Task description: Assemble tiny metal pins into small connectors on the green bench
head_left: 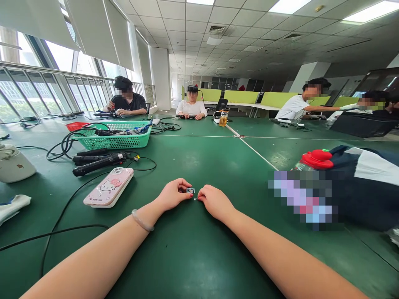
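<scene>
My left hand (173,193) pinches a small circuit board (190,190) between thumb and fingers, a little above the green table (199,249). Just to its right, my right hand (215,202) has its fingers pressed together on a tiny whitish piece (195,199), too small to name. The two hands are close together, and a narrow gap shows between the board and the right fingertips. A pale bangle (142,221) circles my left wrist.
Left of my hands lie a pink phone (109,187), black electric screwdrivers (99,164), cables and a green basket (115,142) of tools. A red-lidded bottle (316,160) and a dark bag (364,195) stand at the right. Several people sit around the table's far side.
</scene>
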### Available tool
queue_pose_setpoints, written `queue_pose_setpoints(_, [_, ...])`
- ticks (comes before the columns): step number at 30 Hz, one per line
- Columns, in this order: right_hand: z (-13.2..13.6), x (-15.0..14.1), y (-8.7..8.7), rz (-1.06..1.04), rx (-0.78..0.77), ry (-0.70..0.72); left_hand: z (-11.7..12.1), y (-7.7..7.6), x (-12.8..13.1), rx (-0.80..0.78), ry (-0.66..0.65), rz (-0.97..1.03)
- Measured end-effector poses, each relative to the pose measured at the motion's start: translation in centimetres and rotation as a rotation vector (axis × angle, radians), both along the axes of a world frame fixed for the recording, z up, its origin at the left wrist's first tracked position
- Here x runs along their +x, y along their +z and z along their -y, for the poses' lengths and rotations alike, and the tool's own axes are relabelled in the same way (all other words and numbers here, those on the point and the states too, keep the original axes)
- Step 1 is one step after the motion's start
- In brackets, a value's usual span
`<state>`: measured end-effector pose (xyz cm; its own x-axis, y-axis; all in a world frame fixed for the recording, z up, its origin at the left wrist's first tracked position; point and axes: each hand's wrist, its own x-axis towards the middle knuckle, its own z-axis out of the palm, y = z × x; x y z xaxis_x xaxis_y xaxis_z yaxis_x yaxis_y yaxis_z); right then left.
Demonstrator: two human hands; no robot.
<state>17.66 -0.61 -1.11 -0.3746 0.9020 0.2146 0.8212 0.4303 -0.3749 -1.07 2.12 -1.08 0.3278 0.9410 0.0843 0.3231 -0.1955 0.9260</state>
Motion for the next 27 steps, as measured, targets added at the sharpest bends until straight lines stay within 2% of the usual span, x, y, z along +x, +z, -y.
queue_pose_setpoints(4, [-0.2, 0.3, 0.0, -0.02, 0.022, -0.063, 0.3, 0.3, 0.2, 0.003, -0.003, -0.03])
queue_pose_setpoints(9, [0.4, 0.3, 1.0, -0.147, 0.092, -0.162, 0.6, 0.5, 0.4, -0.002, -0.015, -0.044])
queue_pose_setpoints(16, [1.2, -0.7, 1.2, -0.171, 0.188, -0.064, 0.5, 0.2, 0.5, 0.003, -0.066, -0.036])
queue_pose_setpoints(27, [1.2, -0.7, 0.9, -0.135, 0.256, -0.022, 0.8, 0.6, 0.7, -0.013, -0.092, 0.025])
